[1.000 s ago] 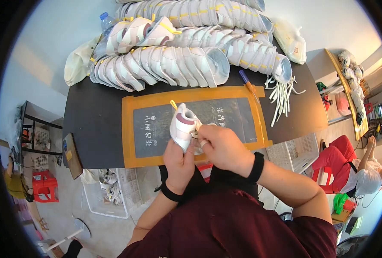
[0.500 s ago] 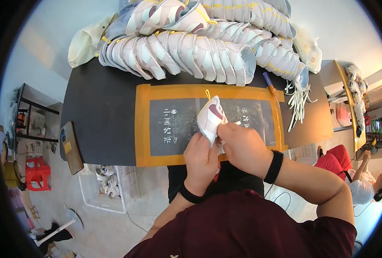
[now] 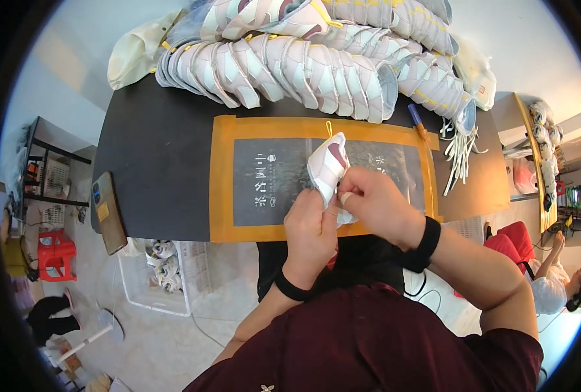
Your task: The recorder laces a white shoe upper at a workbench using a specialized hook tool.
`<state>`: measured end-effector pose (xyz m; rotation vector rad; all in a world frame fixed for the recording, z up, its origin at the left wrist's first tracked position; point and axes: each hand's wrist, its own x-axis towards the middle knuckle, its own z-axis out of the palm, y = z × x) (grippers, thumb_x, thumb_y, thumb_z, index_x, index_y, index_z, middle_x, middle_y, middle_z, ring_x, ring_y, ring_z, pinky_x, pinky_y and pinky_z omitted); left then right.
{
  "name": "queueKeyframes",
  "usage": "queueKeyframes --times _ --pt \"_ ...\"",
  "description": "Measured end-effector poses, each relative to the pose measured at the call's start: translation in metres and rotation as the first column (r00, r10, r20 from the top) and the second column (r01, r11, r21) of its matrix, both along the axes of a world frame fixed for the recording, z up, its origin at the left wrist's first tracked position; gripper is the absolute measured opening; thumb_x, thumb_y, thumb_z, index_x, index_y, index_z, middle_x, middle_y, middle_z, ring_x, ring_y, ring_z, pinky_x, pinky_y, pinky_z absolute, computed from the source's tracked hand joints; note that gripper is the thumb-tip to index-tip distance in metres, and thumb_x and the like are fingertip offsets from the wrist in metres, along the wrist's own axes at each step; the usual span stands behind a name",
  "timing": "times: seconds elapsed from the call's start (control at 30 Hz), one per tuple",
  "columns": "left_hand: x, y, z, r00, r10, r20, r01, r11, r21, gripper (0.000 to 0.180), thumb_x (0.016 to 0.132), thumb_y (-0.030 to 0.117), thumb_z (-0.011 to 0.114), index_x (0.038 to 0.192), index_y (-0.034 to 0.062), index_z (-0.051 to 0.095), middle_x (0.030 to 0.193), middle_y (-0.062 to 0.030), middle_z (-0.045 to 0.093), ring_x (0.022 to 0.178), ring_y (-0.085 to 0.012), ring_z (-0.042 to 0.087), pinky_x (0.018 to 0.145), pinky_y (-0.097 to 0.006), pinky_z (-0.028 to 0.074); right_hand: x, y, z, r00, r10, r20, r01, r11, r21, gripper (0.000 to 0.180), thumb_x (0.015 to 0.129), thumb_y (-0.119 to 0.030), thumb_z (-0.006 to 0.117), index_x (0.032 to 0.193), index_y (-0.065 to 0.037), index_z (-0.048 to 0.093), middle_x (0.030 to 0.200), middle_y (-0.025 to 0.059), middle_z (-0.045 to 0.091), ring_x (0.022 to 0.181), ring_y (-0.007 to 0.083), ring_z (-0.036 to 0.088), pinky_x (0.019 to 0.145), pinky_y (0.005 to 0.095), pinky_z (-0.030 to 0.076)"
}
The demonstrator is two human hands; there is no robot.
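A white and pale pink shoe upper point(image 3: 328, 163), with a maroon patch and a yellow loop at its tip, stands up between my hands above the mat. My left hand point(image 3: 308, 225) is closed around its lower left part. Beside it, my right hand point(image 3: 379, 202) has its fingers pinched together at the upper's right edge. Something small and white shows at those fingertips, too small to make out. The lower part of the upper is partly hidden by my hands.
Long stacks of nested shoe uppers point(image 3: 284, 72) fill the table's far side. A blue-capped tool point(image 3: 419, 121) and white laces point(image 3: 459, 157) lie right of the orange-taped mat point(image 3: 224, 176). A phone point(image 3: 109, 212) rests at the left edge, above a white crate point(image 3: 153, 304). A person point(image 3: 552, 281) sits at right.
The view has shifted slightly. My right hand has turned and dropped a little against the upper, while my left hand keeps its grip. A dark-clothed leg has appeared at lower left.
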<state>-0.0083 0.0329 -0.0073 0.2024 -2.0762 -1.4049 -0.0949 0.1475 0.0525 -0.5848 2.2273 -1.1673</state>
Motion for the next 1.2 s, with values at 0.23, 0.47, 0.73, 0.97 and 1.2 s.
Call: queueKeyframes --times 0.23,0.47,0.73,0.97,1.2 --pt "-0.001 -0.002 0.003 0.988 -0.015 0.156 -0.014 0.983 0.181 0.008 0.091 0.004 0.056 0.094 -0.0032 0.057 0.082 -0.0197 0.057 0.073 -0.0388 0.058 0.064 -0.042 0.046 0.005 -0.009 -0.001 0.69 0.384 -0.613 -0.261 0.923 0.284 0.02 0.082 -0.009 0.062 0.098 -0.002 0.053 0.09 0.0148 0.061 0.075 0.0348 0.066 0.065 0.0418 0.055" --pt "0.0 -0.002 0.015 0.992 -0.06 0.113 0.034 0.975 0.221 0.017 0.093 0.007 0.058 0.107 -0.0019 0.061 0.093 -0.0161 0.063 0.079 -0.03 0.063 0.071 -0.037 0.049 0.005 0.004 0.013 0.721 0.336 -0.605 -0.208 0.939 0.274 0.032 0.082 -0.01 0.062 0.112 -0.001 0.056 0.091 0.0141 0.062 0.077 0.0329 0.067 0.065 0.0402 0.055" --pt "0.001 -0.001 0.008 0.985 -0.072 0.156 0.041 0.981 0.19 0.023 0.093 0.007 0.06 0.115 0.0 0.062 0.097 -0.0129 0.064 0.084 -0.0241 0.064 0.075 -0.033 0.049 0.029 0.027 0.051 0.638 0.443 -0.629 -0.136 0.869 0.475 0.036 0.079 -0.011 0.065 0.113 -0.002 0.056 0.09 0.0131 0.063 0.073 0.0308 0.068 0.061 0.0392 0.055" --pt "0.009 -0.009 0.004 0.963 -0.268 0.013 0.213 0.793 0.571 0.032 0.095 0.004 0.058 0.127 -0.0009 0.056 0.119 -0.0063 0.062 0.107 -0.0134 0.059 0.091 -0.029 0.047 0.0 0.06 0.061 0.973 -0.044 -0.226 0.005 0.985 -0.172 0.013 0.082 -0.011 0.069 0.086 -0.002 0.061 0.079 0.0097 0.062 0.067 0.0211 0.059 0.064 0.0352 0.048" --pt "0.028 -0.016 0.014 0.897 -0.429 -0.104 0.358 0.571 0.739 0.04 0.096 0.008 0.06 0.134 -0.0005 0.051 0.125 -0.0059 0.061 0.114 -0.0131 0.056 0.098 -0.031 0.044 0.007 0.043 0.01 0.903 0.06 -0.426 -0.197 0.938 -0.286 0.014 0.083 -0.008 0.063 0.096 -0.006 0.068 0.084 0.0113 0.061 0.079 0.03 0.061 0.072 0.038 0.05"
